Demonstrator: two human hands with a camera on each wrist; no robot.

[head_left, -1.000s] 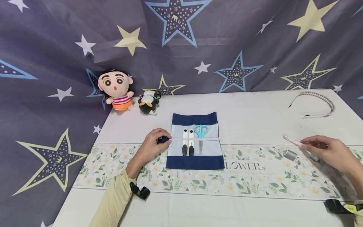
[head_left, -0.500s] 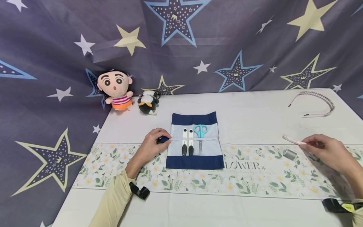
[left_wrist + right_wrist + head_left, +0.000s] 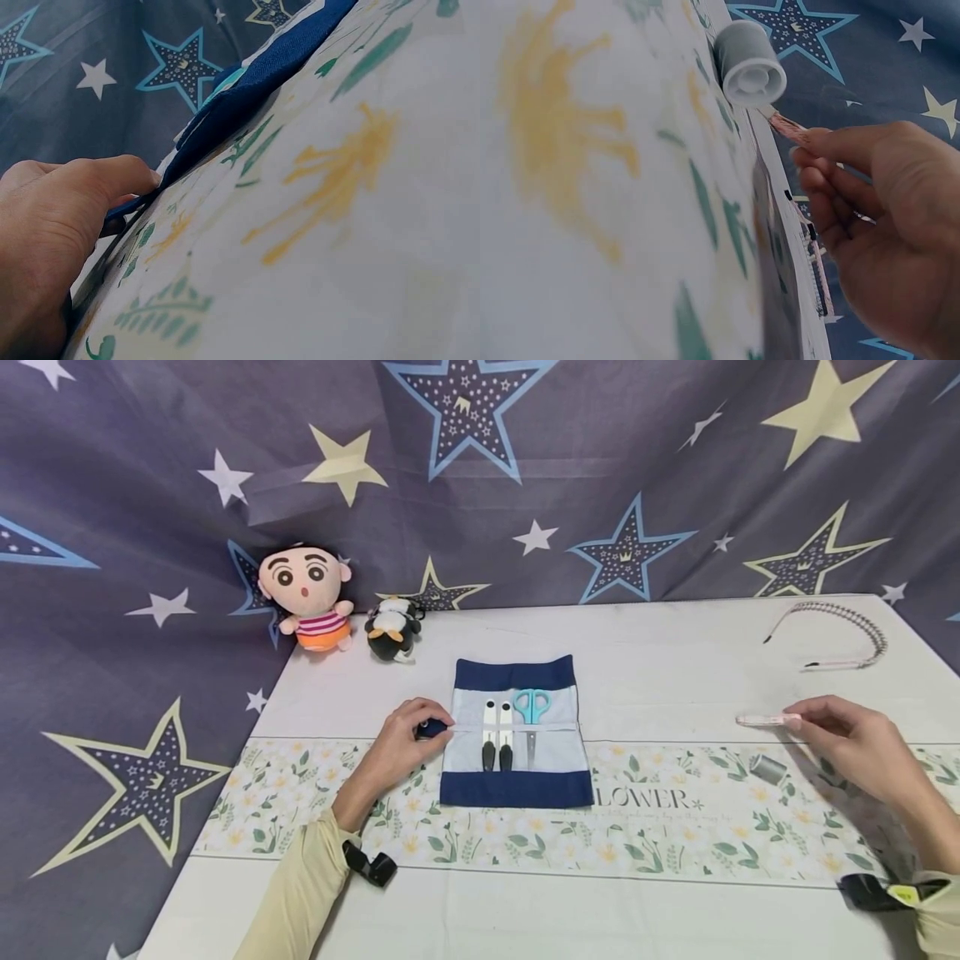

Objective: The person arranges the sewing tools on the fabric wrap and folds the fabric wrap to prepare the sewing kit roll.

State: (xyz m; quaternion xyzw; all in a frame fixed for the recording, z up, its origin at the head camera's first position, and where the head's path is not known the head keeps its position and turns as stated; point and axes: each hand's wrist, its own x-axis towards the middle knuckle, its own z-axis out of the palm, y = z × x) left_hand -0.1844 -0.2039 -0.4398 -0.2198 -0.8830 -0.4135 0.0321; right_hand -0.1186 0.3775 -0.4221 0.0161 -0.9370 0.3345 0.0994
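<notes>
- The left hand (image 3: 405,739) pinches a navy tab (image 3: 430,729) between thumb and fingers, at the left edge of a cloth case (image 3: 513,790).
- The right hand (image 3: 855,743) has thumb and fingertips closed on one end of a thin pink-and-white strip (image 3: 761,720), whose free end points left, towards the case.
- Just beside the right fingertips, on the side nearer the person, a grey spool (image 3: 768,769) lies on its side.
- Right of the left fingertips, a pale band (image 3: 561,727) crosses the open case over two white-and-black tools (image 3: 498,727), then teal-handled scissors (image 3: 532,703).
- Beyond the left fingers, farther back and leftward, sit a penguin plush (image 3: 393,631) and a plush doll (image 3: 303,597).
- Well beyond the right fingers lies a curved headband (image 3: 866,622).
- Behind everything hangs a star-patterned curtain (image 3: 420,527).
</notes>
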